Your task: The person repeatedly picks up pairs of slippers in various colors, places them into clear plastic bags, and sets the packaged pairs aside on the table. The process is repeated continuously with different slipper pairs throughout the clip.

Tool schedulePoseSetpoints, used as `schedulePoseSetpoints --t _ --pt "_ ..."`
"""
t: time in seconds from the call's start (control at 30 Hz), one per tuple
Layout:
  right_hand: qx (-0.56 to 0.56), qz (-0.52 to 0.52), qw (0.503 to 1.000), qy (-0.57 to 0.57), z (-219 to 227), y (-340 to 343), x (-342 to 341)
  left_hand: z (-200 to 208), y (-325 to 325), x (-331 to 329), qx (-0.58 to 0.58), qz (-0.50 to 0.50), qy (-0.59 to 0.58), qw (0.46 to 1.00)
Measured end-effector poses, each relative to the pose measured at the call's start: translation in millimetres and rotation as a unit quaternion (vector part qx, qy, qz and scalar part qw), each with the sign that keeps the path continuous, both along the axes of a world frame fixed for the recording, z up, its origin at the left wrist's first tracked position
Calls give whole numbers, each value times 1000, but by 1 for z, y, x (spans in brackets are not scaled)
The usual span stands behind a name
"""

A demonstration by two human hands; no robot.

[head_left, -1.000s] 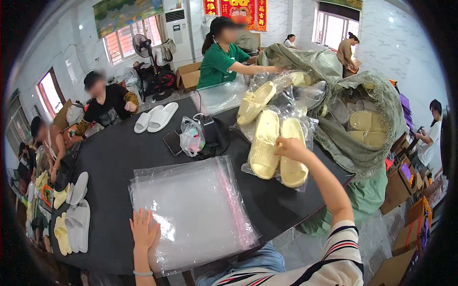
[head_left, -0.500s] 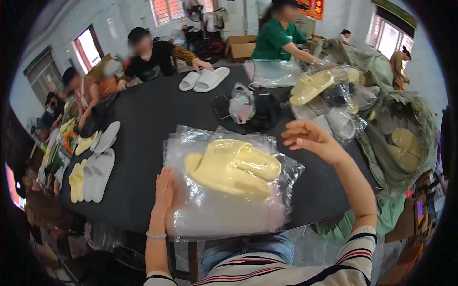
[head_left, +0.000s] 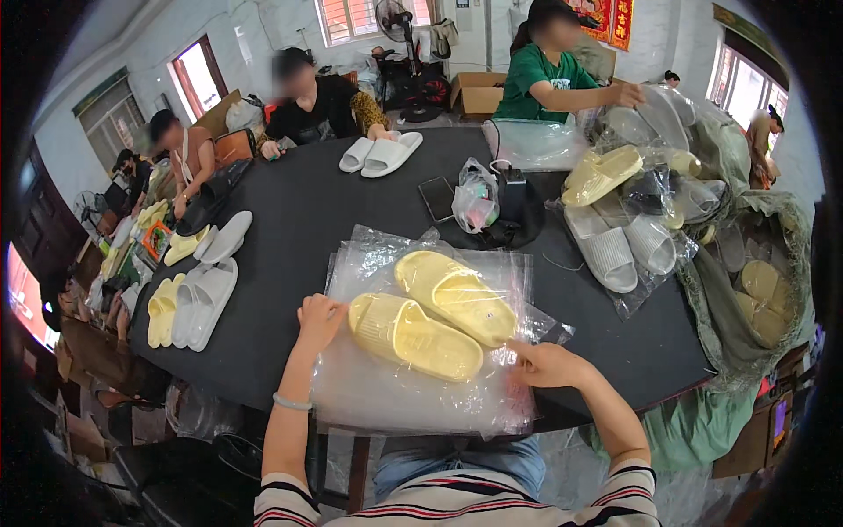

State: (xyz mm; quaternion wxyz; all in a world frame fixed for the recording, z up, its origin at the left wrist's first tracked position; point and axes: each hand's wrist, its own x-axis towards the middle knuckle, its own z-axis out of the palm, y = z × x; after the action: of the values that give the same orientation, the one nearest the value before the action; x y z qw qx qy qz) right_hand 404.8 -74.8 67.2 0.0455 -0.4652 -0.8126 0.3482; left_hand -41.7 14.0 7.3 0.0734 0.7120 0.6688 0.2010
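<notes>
Two pale yellow slippers, the ribbed near slipper [head_left: 417,338] and the far slipper [head_left: 457,297], lie side by side at a slant before me. Under them is a stack of clear plastic bags [head_left: 369,400]; whether the pair sits inside the top bag I cannot tell. My left hand [head_left: 320,325], with a pale bangle on its wrist, has its fingers closed on the bag's left edge, close to the near slipper. At the right edge, beside the far slipper's lower end, my right hand [head_left: 553,364] pinches the plastic.
Grey and yellow slippers [head_left: 211,303] stand at the table's left. A phone [head_left: 436,199] and a small bag [head_left: 475,202] lie beyond the stack. Bagged slippers [head_left: 606,250] and open sacks [head_left: 755,211] crowd the right. Two co-workers sit across the black table [head_left: 263,211].
My right hand has come down from the air to the bag's right edge. My left hand has moved up and curled its fingers. The yellow slippers now lie apart, side by side.
</notes>
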Motion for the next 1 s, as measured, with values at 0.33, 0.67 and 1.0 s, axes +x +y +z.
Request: schedulePoseSetpoints --t 0.33,0.67,1.0 --pt "185 -49 939 287 -33 14 -13 40 -59 8 -65 -31 -457 886" --pt "297 175 937 59 -31 46 -92 41 -81 18 -28 -158 -230 960" --pt "283 187 940 33 -37 69 -112 -27 -48 38 7 -213 -225 951"
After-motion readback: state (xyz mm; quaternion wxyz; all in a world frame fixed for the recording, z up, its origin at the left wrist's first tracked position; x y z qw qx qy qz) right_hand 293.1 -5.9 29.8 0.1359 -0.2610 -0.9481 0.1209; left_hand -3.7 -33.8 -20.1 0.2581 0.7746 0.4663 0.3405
